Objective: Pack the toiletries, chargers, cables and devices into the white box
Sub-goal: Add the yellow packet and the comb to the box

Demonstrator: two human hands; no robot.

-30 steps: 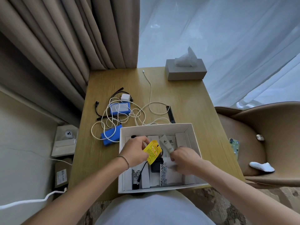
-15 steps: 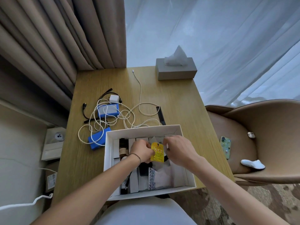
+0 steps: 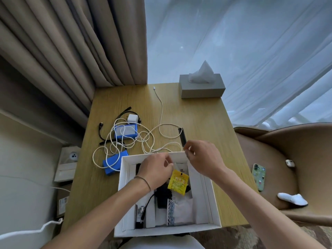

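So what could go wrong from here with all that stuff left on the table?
Three things, probably. The white cable is looped over both blue devices, so lifting it could drag them along or knot it. The right hand is next to the black stick, with cable loops beside it, so a pull may snag them. The white box overhangs the table's near edge, so added weight could tip it.
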